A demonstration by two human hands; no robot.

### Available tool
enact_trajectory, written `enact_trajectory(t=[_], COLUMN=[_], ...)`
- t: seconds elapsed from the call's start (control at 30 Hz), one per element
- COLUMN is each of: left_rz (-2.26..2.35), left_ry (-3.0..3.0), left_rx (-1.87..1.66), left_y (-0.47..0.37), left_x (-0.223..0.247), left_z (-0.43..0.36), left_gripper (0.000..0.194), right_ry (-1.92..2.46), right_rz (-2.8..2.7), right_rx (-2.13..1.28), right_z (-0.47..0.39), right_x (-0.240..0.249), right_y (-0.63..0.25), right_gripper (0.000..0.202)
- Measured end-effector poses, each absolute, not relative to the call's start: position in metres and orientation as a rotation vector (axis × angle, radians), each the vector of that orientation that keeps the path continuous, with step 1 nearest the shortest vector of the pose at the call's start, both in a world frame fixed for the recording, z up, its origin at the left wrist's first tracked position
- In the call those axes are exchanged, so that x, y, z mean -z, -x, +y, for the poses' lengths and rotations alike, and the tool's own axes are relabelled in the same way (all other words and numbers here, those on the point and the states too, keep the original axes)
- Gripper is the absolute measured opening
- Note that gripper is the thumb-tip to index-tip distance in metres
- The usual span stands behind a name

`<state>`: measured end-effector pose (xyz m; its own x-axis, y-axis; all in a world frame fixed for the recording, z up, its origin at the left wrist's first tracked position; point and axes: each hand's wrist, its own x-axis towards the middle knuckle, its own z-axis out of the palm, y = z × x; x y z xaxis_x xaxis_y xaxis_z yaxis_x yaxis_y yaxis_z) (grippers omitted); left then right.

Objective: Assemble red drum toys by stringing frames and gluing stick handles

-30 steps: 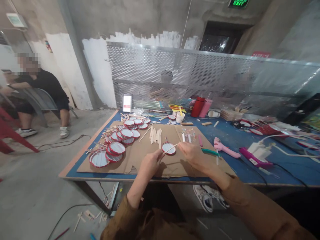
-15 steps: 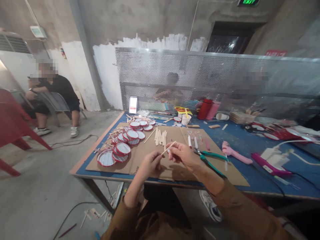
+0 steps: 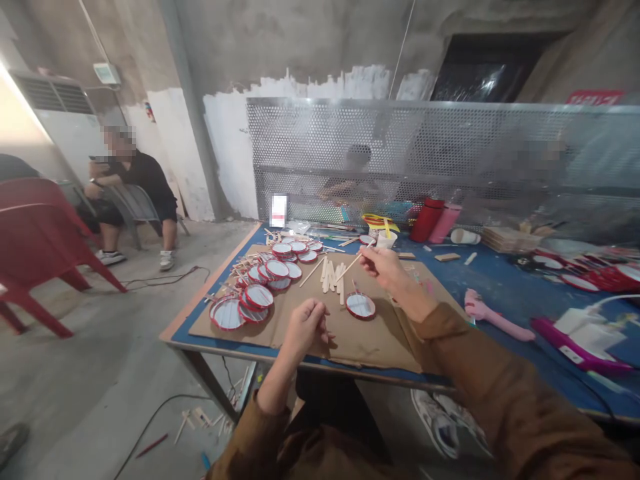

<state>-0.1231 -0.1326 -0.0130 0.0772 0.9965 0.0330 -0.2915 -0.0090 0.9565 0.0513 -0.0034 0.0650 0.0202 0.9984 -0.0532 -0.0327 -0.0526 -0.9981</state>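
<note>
My right hand [image 3: 383, 267] pinches a thin wooden stick [image 3: 351, 264], which slants above a small pile of flat wooden sticks [image 3: 330, 277]. Low over the cardboard sheet [image 3: 300, 350], nearer the front edge, my left hand [image 3: 309, 323] is closed, fingers curled, with nothing visible in it. Between and beyond the hands lies a round red-rimmed disc [image 3: 361, 305] with a pale face. To the left, many similar discs [image 3: 259, 297] overlap in a heap, with wooden sticks among them. My right forearm covers part of the cardboard.
On the blue table [image 3: 450, 280], a pink glue gun [image 3: 497, 317] and purple power strip [image 3: 575, 343] lie at right. A red bottle [image 3: 427, 220], pink bottle [image 3: 445, 223] and paper cup [image 3: 386, 240] stand by the perforated metal screen [image 3: 300, 140]. A person [image 3: 143, 180] sits at left.
My right hand has moved up and away from my left hand, carrying the stick; the left hand no longer holds it. The disc is now uncovered. My right arm now hides the green-handled pliers.
</note>
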Motion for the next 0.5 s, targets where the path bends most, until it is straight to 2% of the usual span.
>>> enact_trajectory(t=[0.27,0.5], left_rz=[0.97,1.019], left_ry=[-1.092,-1.172], left_rx=[-1.306,-1.295], left_y=[0.12,0.12], left_x=[0.014,0.017], left_z=[-0.134,-0.132], left_gripper=[0.041,0.041], right_ry=[1.392,1.466], right_rz=[-0.98,-0.934], right_rx=[-1.242,-1.288], right_z=[0.055,0.073], right_x=[-0.047,-0.047], right_y=[-0.066,-0.063], right_gripper=[0.02,0.019])
